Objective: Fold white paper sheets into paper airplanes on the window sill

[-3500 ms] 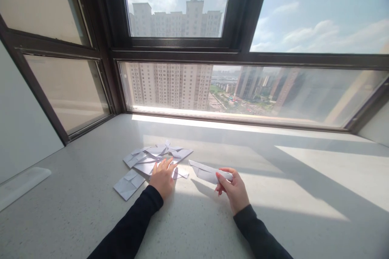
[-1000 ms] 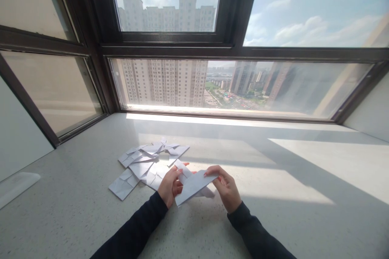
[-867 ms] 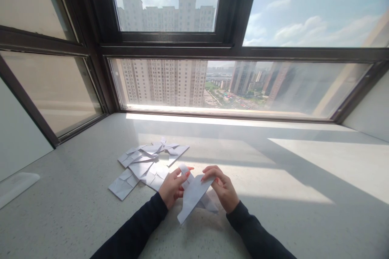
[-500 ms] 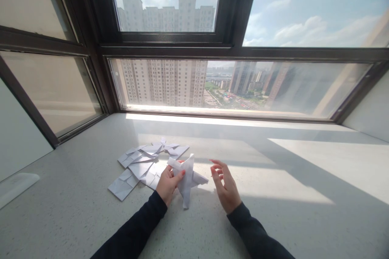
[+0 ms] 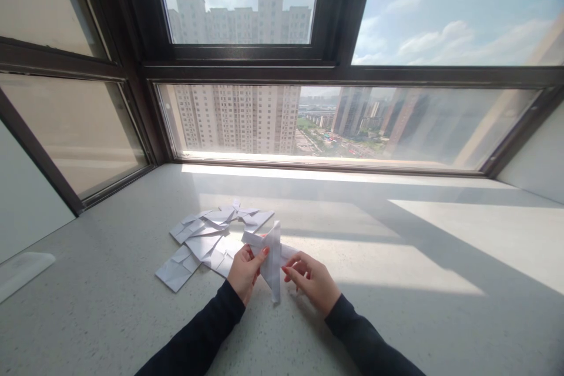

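Observation:
A white folded paper (image 5: 274,264) with several pointed flaps is held up just above the sill. My left hand (image 5: 245,267) grips its left side, thumb on the front and the other fingers mostly behind. At the right flap, my right hand (image 5: 311,279) has its thumb and fingertips closed on the paper's edge. Part of that flap is hidden behind the fingers. Just beyond my left hand lies a loose pile of folded white papers (image 5: 205,244), overlapping one another.
A speckled pale windowsill (image 5: 396,317) spreads beneath my hands, crossed by bands of sunlight and shadow. Dark window frames (image 5: 247,75) rise at the back and left. At the far left edge lies a white flat object (image 5: 26,270), partly cut off.
My right hand has moved left to the folded paper and closed at its right flap. The paper's lower strip has swung slightly right. My left hand keeps its hold.

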Demonstrator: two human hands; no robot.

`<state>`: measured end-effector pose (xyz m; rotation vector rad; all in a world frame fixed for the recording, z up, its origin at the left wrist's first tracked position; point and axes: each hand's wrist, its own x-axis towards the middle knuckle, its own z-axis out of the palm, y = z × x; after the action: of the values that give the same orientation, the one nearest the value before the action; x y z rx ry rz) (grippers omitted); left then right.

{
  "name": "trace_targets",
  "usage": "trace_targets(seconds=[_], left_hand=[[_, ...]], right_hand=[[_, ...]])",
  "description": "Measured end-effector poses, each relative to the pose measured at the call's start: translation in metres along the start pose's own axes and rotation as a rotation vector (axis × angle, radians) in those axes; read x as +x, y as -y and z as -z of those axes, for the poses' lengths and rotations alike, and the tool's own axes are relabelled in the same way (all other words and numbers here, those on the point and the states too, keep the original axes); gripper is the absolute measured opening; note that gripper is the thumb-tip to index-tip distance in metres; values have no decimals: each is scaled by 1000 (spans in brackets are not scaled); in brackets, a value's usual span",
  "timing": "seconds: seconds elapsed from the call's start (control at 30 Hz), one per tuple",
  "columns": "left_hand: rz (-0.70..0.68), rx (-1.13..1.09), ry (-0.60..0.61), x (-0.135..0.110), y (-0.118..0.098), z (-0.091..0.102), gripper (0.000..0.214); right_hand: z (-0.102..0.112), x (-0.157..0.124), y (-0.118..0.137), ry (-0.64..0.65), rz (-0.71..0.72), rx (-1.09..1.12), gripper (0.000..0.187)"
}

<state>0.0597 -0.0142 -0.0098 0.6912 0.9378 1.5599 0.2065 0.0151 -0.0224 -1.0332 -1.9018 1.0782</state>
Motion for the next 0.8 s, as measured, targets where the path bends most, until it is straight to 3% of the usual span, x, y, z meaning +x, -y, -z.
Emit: trace_targets(seconds=[0.1, 0.2, 0.47, 0.57, 0.7, 0.8], left_hand=[[-18, -9, 10, 0, 1, 0, 40], [-11, 11, 44, -2, 1, -3, 42], [50, 76, 93, -5, 0, -5, 46], [77, 83, 198, -6, 0, -6, 49], [68, 80, 350, -8, 1, -9, 45], [84, 66, 357, -8, 3, -7, 47]], right_hand=[[-2, 0, -2, 69, -78, 175, 26], [-6, -1, -1, 70, -41, 188, 28], [3, -2, 9, -170, 290, -84, 30], [11, 0, 5, -229, 338, -169, 37], [16, 3, -1, -188, 289, -366, 43], [16, 3, -2, -109, 262, -500, 45]])
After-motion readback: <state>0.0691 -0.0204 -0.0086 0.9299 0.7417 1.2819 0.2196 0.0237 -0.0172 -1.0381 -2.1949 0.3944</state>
